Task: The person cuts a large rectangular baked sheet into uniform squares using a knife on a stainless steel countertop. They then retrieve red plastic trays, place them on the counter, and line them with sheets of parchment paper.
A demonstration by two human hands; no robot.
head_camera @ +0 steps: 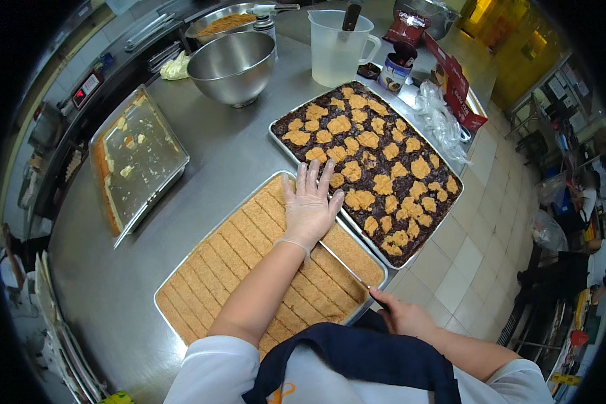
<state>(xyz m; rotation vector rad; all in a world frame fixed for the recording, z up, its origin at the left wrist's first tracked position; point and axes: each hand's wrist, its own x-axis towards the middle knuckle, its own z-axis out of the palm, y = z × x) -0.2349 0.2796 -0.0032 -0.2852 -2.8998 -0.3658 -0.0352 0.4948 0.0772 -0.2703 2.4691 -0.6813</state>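
Observation:
My right hand (409, 319) is closed around the dark handle of a long knife (344, 263). The knife's thin blade lies across the golden-brown sheet cake (222, 267), in line with the cuts that run over its surface. My left hand (310, 207), in a clear disposable glove, is spread flat over the far part of the cake, its fingers apart, reaching the pan's rim. It covers the blade's far end, so I cannot tell whether the palm presses on the blade. Parallel cuts divide most of the cake into strips; the band nearest the second pan shows no cut.
A pan of dark cake with golden pieces (384, 171) adjoins on the right. A greasy metal tray (141, 161) lies left. Behind stand a steel bowl (231, 68), a plastic jug (336, 55) and a blowtorch (265, 25). Crumpled plastic (437, 118) lies at the table's right edge.

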